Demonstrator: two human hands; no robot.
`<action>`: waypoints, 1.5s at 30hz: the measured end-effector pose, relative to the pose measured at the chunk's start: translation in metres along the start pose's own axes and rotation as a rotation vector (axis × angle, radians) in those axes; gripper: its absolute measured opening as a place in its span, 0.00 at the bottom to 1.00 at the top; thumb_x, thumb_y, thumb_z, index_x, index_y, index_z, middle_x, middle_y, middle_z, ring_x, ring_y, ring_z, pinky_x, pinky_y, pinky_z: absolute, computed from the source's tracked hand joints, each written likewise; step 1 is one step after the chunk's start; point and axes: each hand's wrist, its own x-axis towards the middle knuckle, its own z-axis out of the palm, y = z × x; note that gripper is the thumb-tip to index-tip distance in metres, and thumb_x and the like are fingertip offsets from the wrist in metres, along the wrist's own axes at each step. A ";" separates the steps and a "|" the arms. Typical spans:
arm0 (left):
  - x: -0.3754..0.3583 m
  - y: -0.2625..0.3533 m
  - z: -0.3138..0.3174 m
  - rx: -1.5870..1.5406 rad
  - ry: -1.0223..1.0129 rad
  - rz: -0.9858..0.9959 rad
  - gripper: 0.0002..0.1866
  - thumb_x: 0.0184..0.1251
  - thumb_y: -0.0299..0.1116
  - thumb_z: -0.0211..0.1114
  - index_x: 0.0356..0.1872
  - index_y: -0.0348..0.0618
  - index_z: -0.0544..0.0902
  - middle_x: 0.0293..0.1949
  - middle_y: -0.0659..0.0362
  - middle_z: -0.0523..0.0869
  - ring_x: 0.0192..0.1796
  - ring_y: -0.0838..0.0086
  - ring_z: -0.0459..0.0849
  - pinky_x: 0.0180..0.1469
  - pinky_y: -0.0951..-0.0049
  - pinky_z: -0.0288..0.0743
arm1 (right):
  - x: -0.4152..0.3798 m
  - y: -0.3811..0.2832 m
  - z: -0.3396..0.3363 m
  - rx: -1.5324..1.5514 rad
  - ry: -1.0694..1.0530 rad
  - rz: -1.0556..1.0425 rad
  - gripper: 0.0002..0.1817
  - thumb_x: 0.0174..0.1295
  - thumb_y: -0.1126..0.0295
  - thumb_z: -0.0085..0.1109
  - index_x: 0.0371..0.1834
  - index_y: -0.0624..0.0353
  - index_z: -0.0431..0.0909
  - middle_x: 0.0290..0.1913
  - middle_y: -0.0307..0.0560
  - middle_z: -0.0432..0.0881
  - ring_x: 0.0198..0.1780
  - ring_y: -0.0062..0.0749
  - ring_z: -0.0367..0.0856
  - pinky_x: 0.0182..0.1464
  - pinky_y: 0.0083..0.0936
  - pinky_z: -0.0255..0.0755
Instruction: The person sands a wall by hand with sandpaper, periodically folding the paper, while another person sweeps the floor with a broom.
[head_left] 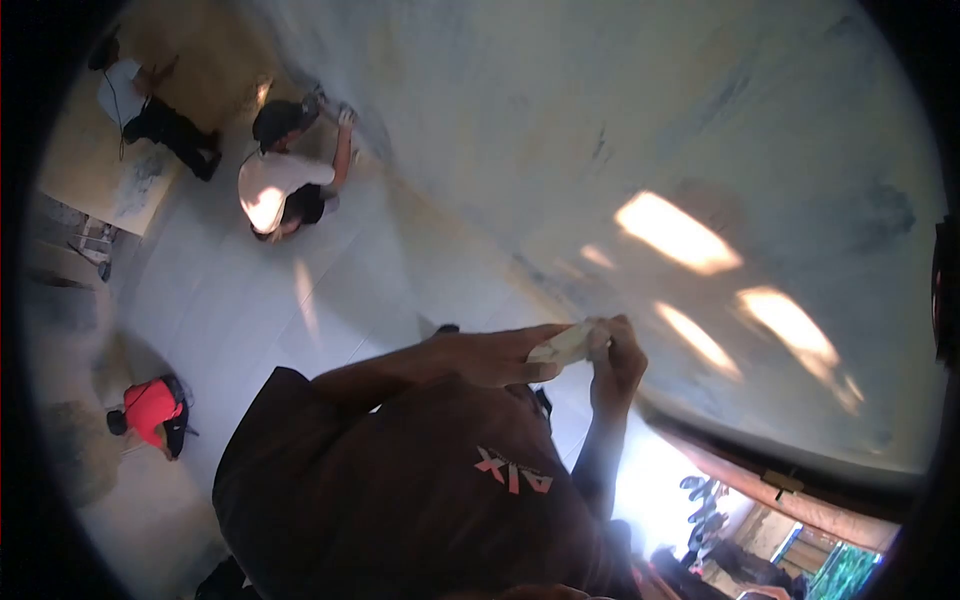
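Held in front of my dark shirt, a small pale, off-white piece stretches between my two hands. It looks like a folded sheet or rag, but I cannot tell its exact kind. My left hand reaches in from the left, fingers and thumb closed on one end of it. At the other end, my right hand is curled in a fist-like grip, its fingertips bunching the piece. A broad grey-beige wall with bluish smudges and bright sun patches rises just beyond my hands.
A person in a light shirt crouches against the wall's foot. Another person is at the far upper left, and one in red squats at left. Tiled floor runs between. Several shoes lie near the doorway at lower right.
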 end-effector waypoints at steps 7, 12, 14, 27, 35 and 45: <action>-0.001 0.004 0.001 -0.033 0.047 -0.113 0.40 0.71 0.59 0.49 0.68 0.32 0.55 0.52 0.54 0.73 0.48 0.77 0.71 0.49 0.72 0.69 | -0.006 0.009 0.028 0.002 0.174 0.097 0.08 0.70 0.73 0.46 0.45 0.67 0.72 0.38 0.46 0.76 0.35 0.28 0.75 0.41 0.23 0.71; -0.007 0.002 -0.011 -0.291 0.136 -0.148 0.37 0.72 0.53 0.53 0.70 0.35 0.56 0.59 0.59 0.72 0.57 0.78 0.67 0.60 0.74 0.63 | -0.010 0.004 0.050 0.057 0.044 0.135 0.09 0.70 0.72 0.46 0.48 0.65 0.71 0.38 0.48 0.79 0.37 0.29 0.78 0.43 0.25 0.72; -0.006 -0.010 -0.024 -0.256 0.141 -0.388 0.34 0.73 0.50 0.54 0.70 0.38 0.59 0.61 0.60 0.71 0.60 0.79 0.66 0.64 0.75 0.60 | -0.009 0.012 0.056 -0.058 0.003 0.107 0.10 0.70 0.71 0.46 0.49 0.63 0.71 0.36 0.51 0.82 0.36 0.29 0.80 0.41 0.26 0.73; 0.006 0.002 -0.035 -0.148 0.262 -0.154 0.30 0.75 0.50 0.47 0.67 0.39 0.66 0.52 0.57 0.80 0.55 0.77 0.74 0.60 0.75 0.66 | -0.010 0.039 0.058 0.416 0.019 0.175 0.21 0.63 0.67 0.58 0.57 0.59 0.65 0.37 0.48 0.81 0.31 0.28 0.79 0.31 0.23 0.72; 0.011 0.001 -0.030 -0.143 0.336 0.071 0.34 0.75 0.55 0.44 0.71 0.41 0.60 0.66 0.56 0.71 0.61 0.73 0.72 0.65 0.72 0.63 | -0.028 0.050 0.052 0.905 -0.257 0.363 0.26 0.63 0.66 0.61 0.59 0.67 0.64 0.45 0.45 0.79 0.44 0.24 0.77 0.46 0.22 0.72; 0.014 -0.001 -0.027 -0.434 0.363 -0.199 0.29 0.73 0.54 0.50 0.62 0.39 0.70 0.51 0.57 0.77 0.49 0.76 0.77 0.49 0.74 0.74 | -0.015 0.028 0.074 0.787 -0.117 0.493 0.13 0.70 0.68 0.51 0.52 0.65 0.67 0.32 0.44 0.78 0.18 0.16 0.68 0.19 0.13 0.61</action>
